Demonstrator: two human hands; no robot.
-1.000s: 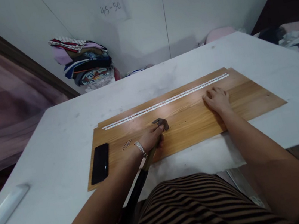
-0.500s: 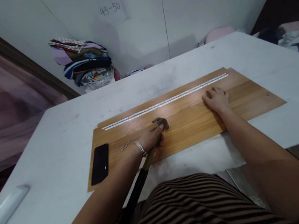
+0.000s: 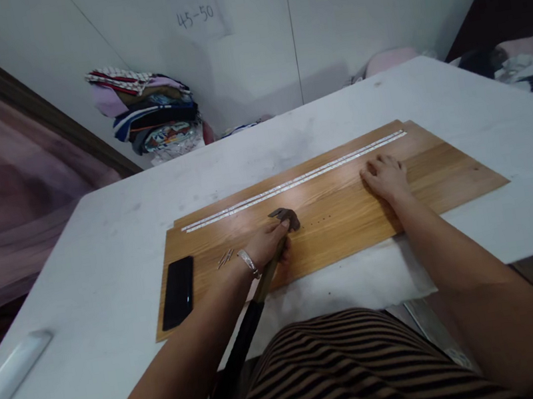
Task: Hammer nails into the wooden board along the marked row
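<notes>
My left hand [image 3: 268, 244] grips a claw hammer [image 3: 287, 217] close to its head, and the black handle end slants back toward my body. The hammer head rests at or just above a wood-grain board [image 3: 352, 226], beside a short row of small dark dots [image 3: 318, 221]. On the same board my right hand [image 3: 387, 177] lies with fingers spread and slightly bent, holding nothing. Several nails [image 3: 225, 258] lie loose left of my left wrist. Two pale marked strips [image 3: 294, 181] run lengthwise along the board's far side.
A black phone [image 3: 177, 293] lies on the board's left end. The white table [image 3: 103, 252] carries a white elongated object [image 3: 13, 371] at its left edge. Folded clothes [image 3: 151, 110] are stacked beyond the far edge, and a pink curtain [image 3: 11, 152] hangs on the left.
The hammer head and my left hand have shifted very slightly to the left. My right hand stays in place on the board.
</notes>
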